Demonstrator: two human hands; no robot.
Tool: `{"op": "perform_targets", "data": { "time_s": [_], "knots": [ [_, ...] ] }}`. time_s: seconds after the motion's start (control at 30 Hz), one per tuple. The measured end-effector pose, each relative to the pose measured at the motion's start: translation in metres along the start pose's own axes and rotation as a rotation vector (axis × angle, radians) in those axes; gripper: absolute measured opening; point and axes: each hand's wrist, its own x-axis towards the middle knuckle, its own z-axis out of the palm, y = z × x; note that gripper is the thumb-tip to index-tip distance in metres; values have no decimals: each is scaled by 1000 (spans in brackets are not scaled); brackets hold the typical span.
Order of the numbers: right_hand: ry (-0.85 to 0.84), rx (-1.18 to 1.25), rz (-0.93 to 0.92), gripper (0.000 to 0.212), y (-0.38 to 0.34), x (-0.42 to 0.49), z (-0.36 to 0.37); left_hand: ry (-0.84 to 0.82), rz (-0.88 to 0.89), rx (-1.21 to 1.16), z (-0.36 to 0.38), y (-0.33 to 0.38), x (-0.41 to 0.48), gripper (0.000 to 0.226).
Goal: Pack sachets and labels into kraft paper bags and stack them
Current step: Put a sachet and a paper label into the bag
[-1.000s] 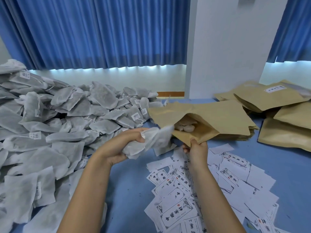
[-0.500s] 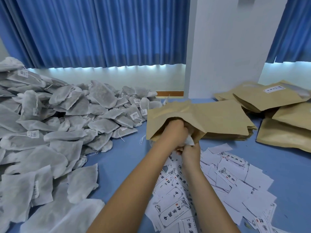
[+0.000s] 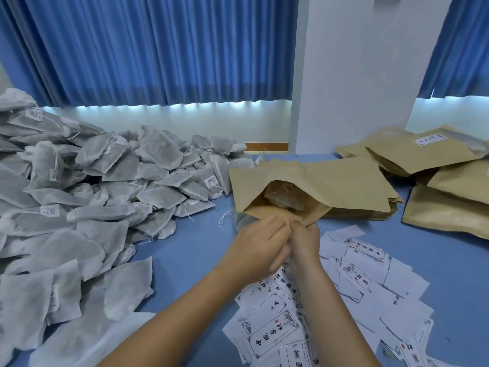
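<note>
An open kraft paper bag (image 3: 312, 178) lies on a stack of flat bags, its mouth facing me, with grey sachets (image 3: 284, 198) inside. My right hand (image 3: 304, 241) pinches the lower lip of the mouth. My left hand (image 3: 258, 246) is outside the bag, just below the mouth. It holds nothing, and its loosely bent fingers touch the lip beside my right hand. A big heap of grey sachets (image 3: 100, 197) fills the left of the blue table. White printed labels (image 3: 352, 282) are scattered under and to the right of my forearms.
Filled kraft bags (image 3: 444, 207) are piled at the right, the top one (image 3: 423, 152) bearing a label. The stack of flat bags (image 3: 370, 207) sits under the open one. A white pillar and blue curtains stand behind the table. Bare blue tabletop (image 3: 190, 247) shows between sachets and labels.
My left hand carried a bunch of sachets into the bag, left them there and has come back out to the mouth. My right hand kept hold of the lip.
</note>
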Motion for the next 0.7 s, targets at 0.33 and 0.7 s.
{"op": "perform_targets", "data": {
  "time_s": [0.33,0.7],
  "knots": [
    [-35,-51,39,24,-1,4,-5,-704,-617,218,43,-52,-20,36],
    [23,-74,57,24,1,9,-7,-522,-426,113,-2,-9,-2,28]
  ]
}}
